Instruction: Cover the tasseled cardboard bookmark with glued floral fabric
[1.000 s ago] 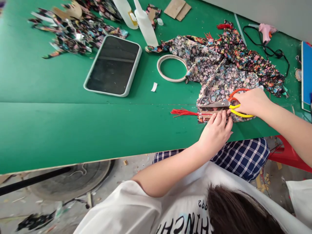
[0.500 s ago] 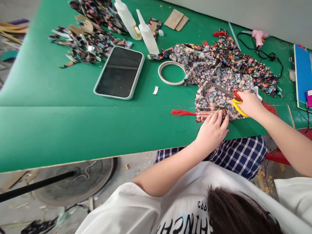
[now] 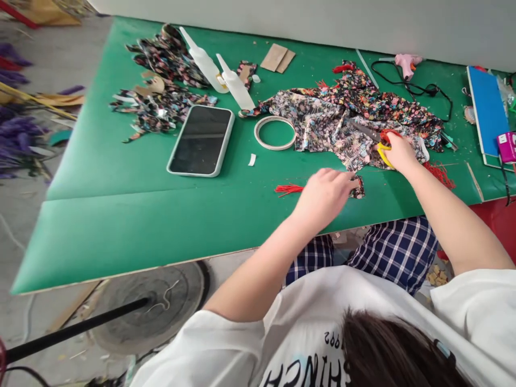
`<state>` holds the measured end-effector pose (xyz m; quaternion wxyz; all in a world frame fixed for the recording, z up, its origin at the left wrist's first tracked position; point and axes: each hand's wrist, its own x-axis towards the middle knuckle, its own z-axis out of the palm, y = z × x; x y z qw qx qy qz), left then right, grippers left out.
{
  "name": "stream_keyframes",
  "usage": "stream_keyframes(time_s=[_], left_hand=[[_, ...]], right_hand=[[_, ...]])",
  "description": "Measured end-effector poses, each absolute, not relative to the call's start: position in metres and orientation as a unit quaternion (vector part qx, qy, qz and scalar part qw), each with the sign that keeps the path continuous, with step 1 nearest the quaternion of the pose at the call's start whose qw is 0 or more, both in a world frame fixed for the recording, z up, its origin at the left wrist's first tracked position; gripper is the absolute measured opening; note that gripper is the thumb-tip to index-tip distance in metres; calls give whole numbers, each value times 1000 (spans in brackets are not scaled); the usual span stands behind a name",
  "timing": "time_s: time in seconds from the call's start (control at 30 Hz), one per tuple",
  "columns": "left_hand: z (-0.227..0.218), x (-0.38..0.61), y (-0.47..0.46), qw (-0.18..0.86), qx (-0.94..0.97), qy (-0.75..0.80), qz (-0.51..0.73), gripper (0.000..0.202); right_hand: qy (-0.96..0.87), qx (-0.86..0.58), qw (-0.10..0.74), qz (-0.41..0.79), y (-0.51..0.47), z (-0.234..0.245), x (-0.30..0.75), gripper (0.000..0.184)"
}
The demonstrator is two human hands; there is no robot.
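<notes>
My right hand (image 3: 397, 153) grips scissors (image 3: 377, 141) with red and yellow handles, resting on the floral fabric (image 3: 342, 115) spread over the green table (image 3: 161, 215). My left hand (image 3: 324, 196) lies near the table's front edge, fingers curled on a small fabric-covered piece (image 3: 358, 188) with a red tassel (image 3: 288, 189) sticking out to the left. The scissor blades point up and left over the fabric.
A phone (image 3: 201, 141) lies screen up left of a tape ring (image 3: 274, 133). Two white squeeze bottles (image 3: 226, 78), fabric scraps (image 3: 161, 97), cardboard pieces (image 3: 278, 57), a pink glue gun (image 3: 405, 63) with a black cord and a blue board (image 3: 486, 110) lie further back and right.
My right hand has carried the scissors away from the small piece and up onto the fabric. My left hand has slid left along the tasselled piece. The camera has pulled back and tilted.
</notes>
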<state>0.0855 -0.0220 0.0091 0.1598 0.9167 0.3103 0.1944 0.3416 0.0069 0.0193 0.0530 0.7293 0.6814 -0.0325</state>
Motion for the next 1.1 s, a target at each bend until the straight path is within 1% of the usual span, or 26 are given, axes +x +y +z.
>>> stream_keyframes(time_s=[0.1,0.17,0.3,0.43,0.53,0.63,0.7,0.77,0.8,0.93,1.0,1.1], left_hand=[[7,51,-10,139,898,368,197,37],[1,30,-8,133,895,388,175,39],[-15,8,-8,116,895,402,154,42],[-22,10,-4,104,900,390,164,39],[-21,14,-1,92,905,379,169,35],[-16,16,-2,84,910,374,159,33],[-10,17,-2,83,911,373,156,32],[-1,19,-2,81,911,372,157,33],[4,20,-2,82,912,371,158,33],[23,26,1,96,918,347,164,33],[30,27,3,98,920,340,168,33],[39,21,5,99,921,336,169,34]], right_hand=[[617,787,-5,-2,8,32,341,49],[603,797,-28,-6,5,41,343,47],[606,793,-26,-51,-2,45,353,35],[607,791,-30,-72,-8,35,358,36],[625,776,-69,-41,-21,34,345,35],[657,744,-115,-19,-39,36,316,26],[692,708,-138,-28,-49,34,292,23],[728,655,-193,-64,-55,29,269,21],[743,631,-206,-87,-55,26,259,23],[775,571,-202,-180,-50,13,236,63],[765,575,-195,-214,-48,10,234,68],[744,602,-187,-223,-49,15,236,64]])
